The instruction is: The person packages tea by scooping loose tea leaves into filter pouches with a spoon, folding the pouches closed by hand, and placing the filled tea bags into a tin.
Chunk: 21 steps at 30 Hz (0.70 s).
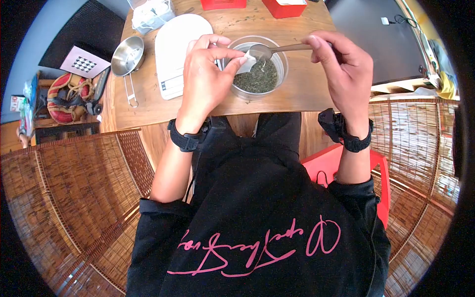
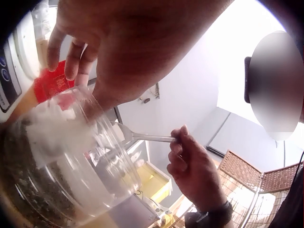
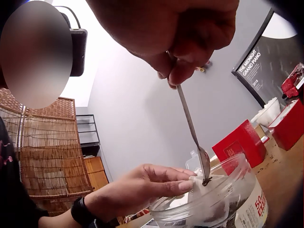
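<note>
My left hand (image 1: 204, 74) pinches a small white pouch (image 1: 246, 65) between thumb and fingertips, over a clear round jar (image 1: 284, 74). Dried green leaf bits (image 1: 260, 80) lie inside the jar. With my right hand (image 1: 349, 67) I grip a metal spoon (image 1: 292, 48) by the end of its handle. The bowl of the spoon reaches the mouth of the pouch. In the right wrist view the spoon (image 3: 190, 121) points steeply down, with a few dark leaf bits at its tip. The jar's wall (image 2: 109, 190) partly covers the pouch in the left wrist view.
A white kitchen scale (image 1: 168, 54) lies left of the jar. Farther left rests a metal pan (image 1: 127, 57) with a long handle. Behind stand a clear box (image 1: 163, 22) of white pouches and red boxes (image 1: 284, 10). Leaf crumbs are scattered on the wooden table (image 1: 307, 89).
</note>
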Tool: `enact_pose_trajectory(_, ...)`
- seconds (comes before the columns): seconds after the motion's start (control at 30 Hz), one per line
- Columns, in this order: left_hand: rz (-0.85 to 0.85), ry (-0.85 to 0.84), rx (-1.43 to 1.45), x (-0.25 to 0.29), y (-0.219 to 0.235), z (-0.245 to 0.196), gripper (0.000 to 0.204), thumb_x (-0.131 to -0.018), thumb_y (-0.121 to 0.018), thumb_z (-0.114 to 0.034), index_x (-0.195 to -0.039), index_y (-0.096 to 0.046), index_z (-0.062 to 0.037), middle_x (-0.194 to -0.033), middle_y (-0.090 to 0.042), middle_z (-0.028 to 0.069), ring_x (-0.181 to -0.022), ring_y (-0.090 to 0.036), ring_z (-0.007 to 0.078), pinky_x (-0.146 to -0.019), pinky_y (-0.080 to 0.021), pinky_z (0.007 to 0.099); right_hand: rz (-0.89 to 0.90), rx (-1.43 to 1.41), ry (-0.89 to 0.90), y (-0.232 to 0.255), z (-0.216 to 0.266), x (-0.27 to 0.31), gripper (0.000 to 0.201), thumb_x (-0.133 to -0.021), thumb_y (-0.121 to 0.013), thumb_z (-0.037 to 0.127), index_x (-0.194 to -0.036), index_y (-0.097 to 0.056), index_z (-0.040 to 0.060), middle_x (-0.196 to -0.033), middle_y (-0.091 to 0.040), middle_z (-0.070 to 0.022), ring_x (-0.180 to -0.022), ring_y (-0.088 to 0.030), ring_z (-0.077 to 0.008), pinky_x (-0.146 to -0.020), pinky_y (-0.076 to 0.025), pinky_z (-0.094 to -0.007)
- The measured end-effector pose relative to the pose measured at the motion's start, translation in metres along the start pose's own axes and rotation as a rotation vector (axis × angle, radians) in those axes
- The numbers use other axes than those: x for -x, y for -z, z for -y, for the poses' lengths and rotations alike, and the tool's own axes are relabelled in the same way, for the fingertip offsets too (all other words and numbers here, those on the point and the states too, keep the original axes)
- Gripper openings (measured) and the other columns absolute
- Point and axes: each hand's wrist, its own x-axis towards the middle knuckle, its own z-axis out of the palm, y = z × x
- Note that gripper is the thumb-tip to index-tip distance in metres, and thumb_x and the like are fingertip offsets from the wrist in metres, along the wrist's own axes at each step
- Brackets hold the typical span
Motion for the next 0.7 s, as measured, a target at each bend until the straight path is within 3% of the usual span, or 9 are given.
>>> enact_pose_trajectory(0.07,0.049,0.009,0.014,-0.002,0.001,0.000,0.015,-0.079,-0.083,-0.012,-0.094,-0.083,-0.0129,-0.113,-0.069,0.0093,-0.109,-0.061,0.0269,-0.097,-0.047,0.0385,0.098,0.115,0.131,0.000,-0.002,-0.001,0.016,-0.096,-0.071,0.013,-0.103,-0.077,0.0005,-0.075,-0.071,-0.0062,-0.065,-0.062,-0.0077,-0.058,-0.047,-0.0238)
enact_pose_trajectory(0.27,0.065,-0.033,-0.069,0.000,0.000,0.002,0.012,-0.080,-0.081,-0.013,-0.091,-0.082,-0.0104,-0.112,-0.070,0.0108,-0.110,-0.063,0.0289,-0.095,-0.049,0.0394,0.038,0.072,0.057,0.003,0.001,-0.001,0.015,-0.095,-0.071,0.013,-0.099,-0.076,-0.0006,-0.072,-0.070,-0.0072,-0.064,-0.062,-0.0099,-0.057,-0.047,-0.0257)
enact_pose_trajectory(0.33,0.044,-0.021,-0.077,0.000,-0.001,-0.001,0.012,-0.081,-0.081,-0.013,-0.092,-0.082,-0.0099,-0.112,-0.070,0.0112,-0.108,-0.064,0.0291,-0.093,-0.050,0.0388,0.082,0.076,0.052,0.004,-0.002,0.000,0.015,-0.095,-0.071,0.013,-0.099,-0.076,0.0003,-0.075,-0.071,-0.0089,-0.064,-0.064,-0.0130,-0.058,-0.048,-0.0275)
enact_pose_trajectory(0.43,0.016,-0.024,-0.070,0.001,-0.004,0.000,0.012,-0.081,-0.080,-0.013,-0.093,-0.082,-0.0091,-0.112,-0.071,0.0117,-0.104,-0.066,0.0291,-0.090,-0.051,0.0377,0.218,0.293,0.092,0.000,-0.005,0.003,0.016,-0.093,-0.071,0.018,-0.098,-0.076,0.0034,-0.083,-0.071,-0.0136,-0.066,-0.065,-0.0265,-0.060,-0.049,-0.0338)
enact_pose_trajectory(0.53,0.010,-0.009,-0.047,0.001,-0.004,0.001,0.013,-0.082,-0.080,-0.013,-0.094,-0.081,-0.0085,-0.112,-0.071,0.0120,-0.100,-0.067,0.0286,-0.087,-0.052,0.0369,0.245,0.277,0.105,-0.011,-0.016,0.009,0.018,-0.094,-0.070,0.021,-0.097,-0.075,0.0037,-0.082,-0.071,-0.0135,-0.065,-0.064,-0.0285,-0.059,-0.048,-0.0354)
enact_pose_trajectory(0.6,0.013,0.018,-0.034,0.002,-0.004,0.002,0.013,-0.082,-0.080,-0.012,-0.094,-0.081,-0.0082,-0.111,-0.071,0.0120,-0.099,-0.068,0.0283,-0.086,-0.052,0.0366,0.244,0.262,0.054,-0.013,-0.016,0.012,0.019,-0.095,-0.069,0.021,-0.098,-0.076,0.0035,-0.081,-0.070,-0.0144,-0.064,-0.065,-0.0259,-0.059,-0.048,-0.0348)
enact_pose_trajectory(0.67,0.003,0.032,-0.021,0.003,-0.007,0.003,0.014,-0.082,-0.080,-0.013,-0.095,-0.081,-0.0075,-0.111,-0.071,0.0121,-0.099,-0.069,0.0273,-0.086,-0.053,0.0363,0.308,0.178,-0.194,-0.014,-0.018,0.015,0.020,-0.097,-0.068,0.021,-0.100,-0.076,0.0026,-0.080,-0.071,-0.0130,-0.064,-0.065,-0.0190,-0.060,-0.047,-0.0307)
enact_pose_trajectory(0.7,0.006,0.030,-0.019,0.003,-0.007,0.003,0.014,-0.082,-0.080,-0.013,-0.095,-0.081,-0.0075,-0.111,-0.071,0.0121,-0.099,-0.069,0.0273,-0.086,-0.053,0.0363,0.305,0.179,-0.197,-0.015,-0.020,0.017,0.020,-0.097,-0.068,0.021,-0.100,-0.076,0.0026,-0.080,-0.071,-0.0130,-0.064,-0.065,-0.0190,-0.060,-0.047,-0.0307)
